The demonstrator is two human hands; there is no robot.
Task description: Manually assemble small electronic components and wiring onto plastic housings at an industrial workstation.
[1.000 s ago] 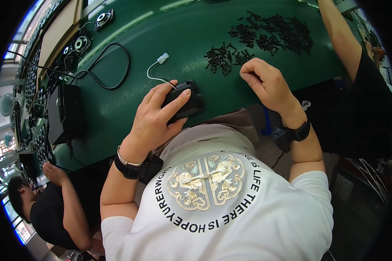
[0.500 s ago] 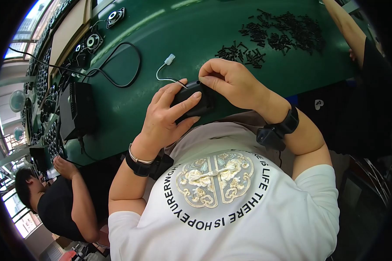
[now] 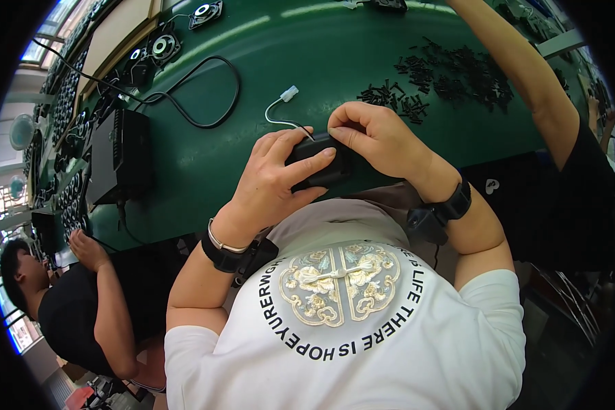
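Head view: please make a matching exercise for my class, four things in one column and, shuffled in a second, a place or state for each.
Things
1. left hand
2. right hand
3. white connector
4. small black pieces

Places or states
A. scattered on the green table
B. spread across the black case
C. thumb and forefinger pinched near the case's far right corner
D. at the end of a thin wire

Pairs: 1-B, 2-C, 3-D, 4-A
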